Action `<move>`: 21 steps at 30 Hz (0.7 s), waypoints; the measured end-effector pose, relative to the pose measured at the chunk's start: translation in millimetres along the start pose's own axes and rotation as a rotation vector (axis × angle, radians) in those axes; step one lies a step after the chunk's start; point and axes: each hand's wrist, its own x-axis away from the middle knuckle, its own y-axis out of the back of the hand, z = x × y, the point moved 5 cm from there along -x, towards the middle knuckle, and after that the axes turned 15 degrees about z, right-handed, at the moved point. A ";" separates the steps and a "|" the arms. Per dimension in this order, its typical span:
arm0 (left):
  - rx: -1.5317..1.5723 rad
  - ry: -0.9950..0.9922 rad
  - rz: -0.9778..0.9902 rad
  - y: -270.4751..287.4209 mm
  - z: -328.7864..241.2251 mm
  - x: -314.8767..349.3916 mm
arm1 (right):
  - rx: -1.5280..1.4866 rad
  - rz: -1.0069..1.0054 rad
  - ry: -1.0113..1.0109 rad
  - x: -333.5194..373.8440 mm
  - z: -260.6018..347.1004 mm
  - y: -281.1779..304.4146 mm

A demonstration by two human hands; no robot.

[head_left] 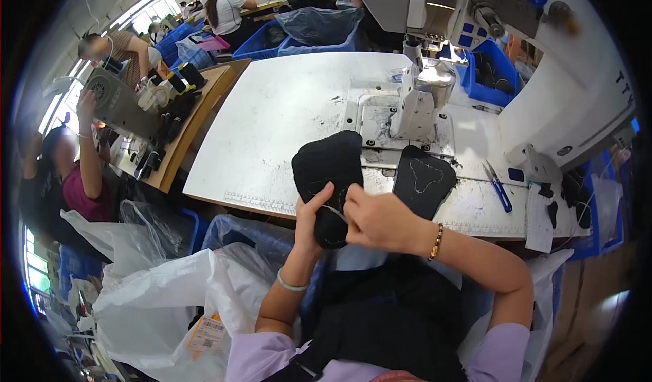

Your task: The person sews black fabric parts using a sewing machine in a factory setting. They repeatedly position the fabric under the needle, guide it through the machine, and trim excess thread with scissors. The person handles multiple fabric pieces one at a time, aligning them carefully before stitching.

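Black fabric piece point(327, 178) sits at the table point(272, 124) edge, gripped by both our hands: left point(314, 212) underneath, right point(375, 217) pinching it. Another chalk-marked piece point(424, 179) waits, seemingly unsewn.

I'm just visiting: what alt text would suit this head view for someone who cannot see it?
Two bare hands, left hand and right hand, hold a black fabric piece at the edge of a white sewing table. A second black piece lies beside blue-handled snips.
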 end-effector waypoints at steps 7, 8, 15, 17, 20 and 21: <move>0.590 -0.109 -0.026 -3.1 -31.8 -7.6 | -0.203 0.369 0.167 26.1 43.5 -52.8; 0.556 -0.135 -0.025 2.8 -35.9 -7.0 | -0.103 0.423 0.167 36.4 42.7 -66.3; 0.248 -0.150 0.058 23.8 -60.3 7.9 | -0.224 0.104 -0.137 99.5 9.7 17.3; 0.338 -0.134 0.035 38.8 -46.4 10.0 | -0.237 -0.222 -0.560 134.5 -37.4 47.8; 0.466 -0.090 0.084 42.0 -29.0 7.3 | -0.320 -0.394 -0.803 176.5 -101.5 74.3; 0.508 -0.055 0.132 33.6 -22.1 2.4 | -0.185 -0.409 -0.827 196.3 -127.8 69.6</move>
